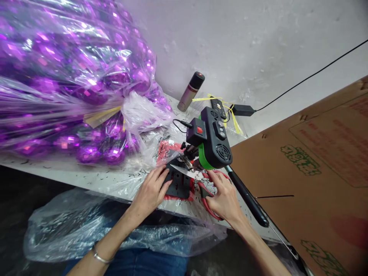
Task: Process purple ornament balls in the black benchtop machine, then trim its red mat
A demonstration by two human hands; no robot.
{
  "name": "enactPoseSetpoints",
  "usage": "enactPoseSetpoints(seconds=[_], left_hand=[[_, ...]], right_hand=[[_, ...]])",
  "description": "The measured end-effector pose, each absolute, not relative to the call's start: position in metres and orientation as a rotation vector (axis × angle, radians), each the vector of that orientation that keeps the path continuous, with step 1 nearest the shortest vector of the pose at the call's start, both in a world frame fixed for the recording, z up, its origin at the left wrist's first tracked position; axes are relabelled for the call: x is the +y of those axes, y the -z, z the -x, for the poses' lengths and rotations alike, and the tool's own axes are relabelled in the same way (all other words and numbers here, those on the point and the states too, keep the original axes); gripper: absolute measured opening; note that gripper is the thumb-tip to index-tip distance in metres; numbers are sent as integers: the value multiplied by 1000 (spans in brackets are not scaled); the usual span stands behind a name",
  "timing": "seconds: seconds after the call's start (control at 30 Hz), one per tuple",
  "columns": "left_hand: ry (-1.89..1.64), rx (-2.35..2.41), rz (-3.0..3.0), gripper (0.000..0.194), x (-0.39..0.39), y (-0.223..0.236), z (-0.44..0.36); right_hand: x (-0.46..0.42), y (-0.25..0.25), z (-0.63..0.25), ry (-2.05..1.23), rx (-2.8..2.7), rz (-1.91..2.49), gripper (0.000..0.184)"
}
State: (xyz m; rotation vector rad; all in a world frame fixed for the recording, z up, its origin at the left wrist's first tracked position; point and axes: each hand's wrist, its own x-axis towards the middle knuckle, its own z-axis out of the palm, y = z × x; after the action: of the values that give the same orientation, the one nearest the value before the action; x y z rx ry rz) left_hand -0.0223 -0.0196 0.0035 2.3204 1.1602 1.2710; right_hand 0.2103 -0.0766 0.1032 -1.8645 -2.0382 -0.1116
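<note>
Red-and-black handled scissors (206, 193) are in my right hand (225, 193), fingers wrapped through the loops. Their blades point left, parted from each other only slightly if at all, over a black slotted base plate (179, 188). My left hand (153, 188) rests at the plate's left edge with fingers stretched out near the scissor tips; clear film lies around there. Above the plate stands a small black and green machine (217, 136) with round vents and a red switch (199, 130). The machine's head partly hides its lower working parts. A red mat or sheet (165, 150) lies beneath the plate.
A large clear bag of shiny purple faceted balls (86, 80) fills the left. Behind the machine are a spray can (191, 91), a black power adapter (243, 110) and yellow straps (237, 124). A cardboard box (313, 168) and a black-handled rod (250, 197) stand at right.
</note>
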Motion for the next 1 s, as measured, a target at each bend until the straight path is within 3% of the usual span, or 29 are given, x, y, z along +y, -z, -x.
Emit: enactPoseSetpoints(seconds=[0.27, 0.5, 0.57, 0.77, 1.0], left_hand=[[-1258, 1161, -2406, 38, -18, 1, 22], [-1286, 1153, -2393, 39, -18, 4, 22], [-1286, 1148, -2386, 39, -18, 4, 21], [-1256, 1160, -2363, 39, -18, 2, 22], [-1249, 1166, -2364, 40, -18, 2, 22]], right_hand=[[-76, -123, -207, -579, -1833, 2082, 68], [-69, -134, -212, -1012, -1742, 1906, 69], [-70, -136, -212, -918, -1806, 1977, 68], [-79, -124, -207, -79, -2057, 1945, 58], [-78, -115, -203, 207, -2136, 1882, 57]])
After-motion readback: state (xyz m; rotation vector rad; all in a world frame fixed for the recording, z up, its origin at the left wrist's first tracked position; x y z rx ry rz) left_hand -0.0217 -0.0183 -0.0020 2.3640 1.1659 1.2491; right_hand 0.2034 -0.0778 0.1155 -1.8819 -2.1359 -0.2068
